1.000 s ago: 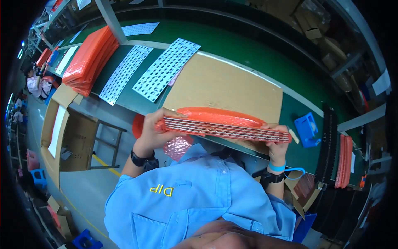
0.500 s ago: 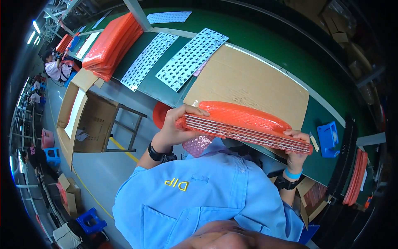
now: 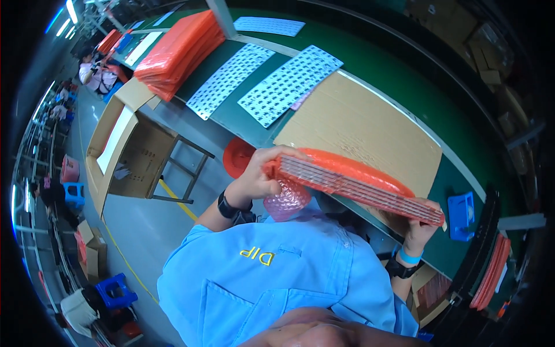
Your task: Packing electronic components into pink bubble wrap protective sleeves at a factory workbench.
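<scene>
A bundle of thin white boards layered with red bubble wrap (image 3: 352, 186) is held up in front of my chest, its layered long edge facing me. My left hand (image 3: 261, 173) is closed around its left end, thumb below and fingers over the top. At the other end, my right hand (image 3: 423, 226) grips the lower right corner. Pink bubble wrap (image 3: 286, 201) hangs below the bundle beside my left hand. Beyond lies a brown cardboard sheet (image 3: 370, 115) on the green bench. Left of it rest two white panels with rows of dark marks, a nearer one (image 3: 291, 84) and another (image 3: 230, 81).
Red bubble-wrap packs (image 3: 179, 49) are piled at the far left of the bench. An open cardboard box (image 3: 139, 165) stands left, near a red stool (image 3: 236, 156). A blue plastic holder (image 3: 461, 217) sits at right, with red packs (image 3: 491, 272) beyond. Another person (image 3: 98, 75) sits far left.
The view has shifted, so the bench and boxes appear farther right. The bundle has tilted slightly, showing more of its layered edge. Both hands keep their hold.
</scene>
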### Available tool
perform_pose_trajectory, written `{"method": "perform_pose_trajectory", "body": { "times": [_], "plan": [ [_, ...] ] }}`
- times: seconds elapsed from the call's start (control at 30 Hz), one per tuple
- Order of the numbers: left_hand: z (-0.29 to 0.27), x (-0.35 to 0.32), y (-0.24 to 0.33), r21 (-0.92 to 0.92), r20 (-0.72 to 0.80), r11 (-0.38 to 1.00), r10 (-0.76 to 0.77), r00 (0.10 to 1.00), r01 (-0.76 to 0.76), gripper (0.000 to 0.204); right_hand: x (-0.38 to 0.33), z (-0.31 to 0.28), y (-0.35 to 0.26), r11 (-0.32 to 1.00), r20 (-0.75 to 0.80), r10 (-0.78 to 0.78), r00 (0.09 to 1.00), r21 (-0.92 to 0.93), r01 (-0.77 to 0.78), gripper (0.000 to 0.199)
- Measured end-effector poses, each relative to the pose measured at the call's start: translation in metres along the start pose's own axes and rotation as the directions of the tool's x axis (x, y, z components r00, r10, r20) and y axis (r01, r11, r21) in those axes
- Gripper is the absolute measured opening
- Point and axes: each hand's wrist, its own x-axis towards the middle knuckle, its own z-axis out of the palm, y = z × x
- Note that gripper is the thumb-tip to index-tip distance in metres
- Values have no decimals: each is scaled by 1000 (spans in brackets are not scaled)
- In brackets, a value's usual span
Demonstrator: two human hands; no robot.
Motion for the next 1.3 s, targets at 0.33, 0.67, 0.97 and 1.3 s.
{"method": "perform_pose_trajectory", "body": {
  "times": [0.33,0.67,0.97,1.3],
  "plan": [
    [-25,-48,22,-646,-46,677,-495,868,352,63,116,56,-88,713,290,554,780,317,-625,45],
    [-175,-66,74,-493,-758,865,-375,534,-91,42,106,164,-195,658,669,-669,323,330,677,46],
    [-466,-15,26,-402,-764,914,-301,571,-55,24,96,155,-189,428,402,-860,315,231,874,37],
    [-356,6,59,-391,-856,888,-447,260,241,53,98,115,-118,892,792,-186,582,-112,438,28]
  ]
}}
